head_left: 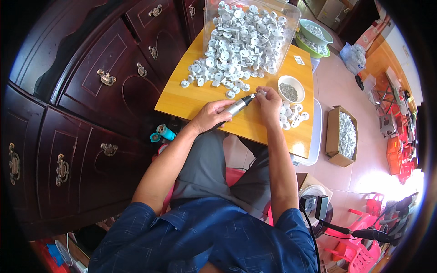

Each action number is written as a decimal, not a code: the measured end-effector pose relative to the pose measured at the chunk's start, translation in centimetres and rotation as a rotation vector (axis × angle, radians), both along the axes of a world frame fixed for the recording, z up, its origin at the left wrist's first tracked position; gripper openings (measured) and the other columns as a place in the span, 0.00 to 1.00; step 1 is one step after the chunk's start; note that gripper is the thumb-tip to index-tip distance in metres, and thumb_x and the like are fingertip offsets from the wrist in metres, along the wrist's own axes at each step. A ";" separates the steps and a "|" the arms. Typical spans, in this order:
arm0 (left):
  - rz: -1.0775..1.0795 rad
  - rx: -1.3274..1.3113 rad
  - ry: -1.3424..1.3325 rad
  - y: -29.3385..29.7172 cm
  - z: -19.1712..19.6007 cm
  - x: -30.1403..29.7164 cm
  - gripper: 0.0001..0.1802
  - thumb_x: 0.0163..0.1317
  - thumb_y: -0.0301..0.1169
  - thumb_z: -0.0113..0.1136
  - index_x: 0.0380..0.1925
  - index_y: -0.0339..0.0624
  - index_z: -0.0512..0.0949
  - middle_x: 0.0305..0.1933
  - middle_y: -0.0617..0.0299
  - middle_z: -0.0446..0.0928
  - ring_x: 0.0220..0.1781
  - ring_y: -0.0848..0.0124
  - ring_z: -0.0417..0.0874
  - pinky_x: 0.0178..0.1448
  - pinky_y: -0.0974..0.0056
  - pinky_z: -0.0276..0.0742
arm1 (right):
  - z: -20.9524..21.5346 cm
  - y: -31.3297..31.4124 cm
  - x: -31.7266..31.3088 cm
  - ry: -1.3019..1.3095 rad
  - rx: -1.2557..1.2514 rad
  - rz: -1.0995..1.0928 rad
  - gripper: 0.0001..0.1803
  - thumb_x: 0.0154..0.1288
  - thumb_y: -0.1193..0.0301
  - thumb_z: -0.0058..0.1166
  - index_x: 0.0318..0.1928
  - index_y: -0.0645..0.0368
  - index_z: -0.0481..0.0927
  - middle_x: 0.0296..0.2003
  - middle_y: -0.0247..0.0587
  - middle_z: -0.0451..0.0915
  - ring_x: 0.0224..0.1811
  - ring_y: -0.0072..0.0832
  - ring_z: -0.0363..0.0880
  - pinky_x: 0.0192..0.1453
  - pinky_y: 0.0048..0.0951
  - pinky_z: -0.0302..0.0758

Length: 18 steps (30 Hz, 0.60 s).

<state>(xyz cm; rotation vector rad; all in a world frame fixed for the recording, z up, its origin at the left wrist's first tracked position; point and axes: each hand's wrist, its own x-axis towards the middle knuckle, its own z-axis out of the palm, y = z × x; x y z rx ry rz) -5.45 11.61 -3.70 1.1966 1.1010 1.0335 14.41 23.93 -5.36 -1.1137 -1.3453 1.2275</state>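
Note:
My left hand is closed around a silver and black electric screwdriver, which slants up to the right over the table. At its tip, my right hand pinches a small whitish part, mostly hidden by the fingers. Right beside that hand stands a white bowl holding small grey metal pieces that look like screws. Several round white plastic parts lie loose below the bowl. Beyond both hands, a heap of similar white parts spills from a clear plastic bin onto the table.
The yellow wooden table stands over my knees. Dark drawers line the left side. On the floor to the right are a cardboard box of white pieces, stacked basins and pink plastic chairs. A turquoise bottle sits below the table's left edge.

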 end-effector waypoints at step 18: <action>-0.001 0.076 -0.095 -0.8 -0.1 -0.2 0.30 0.66 0.34 0.58 0.67 0.36 0.68 0.46 0.61 0.79 0.42 0.78 0.80 0.38 0.72 0.77 | 7.3 -0.4 5.9 -1.026 0.458 -0.125 0.07 0.58 0.69 0.62 0.36 0.54 0.86 0.42 0.50 0.81 0.41 0.48 0.83 0.48 0.45 0.79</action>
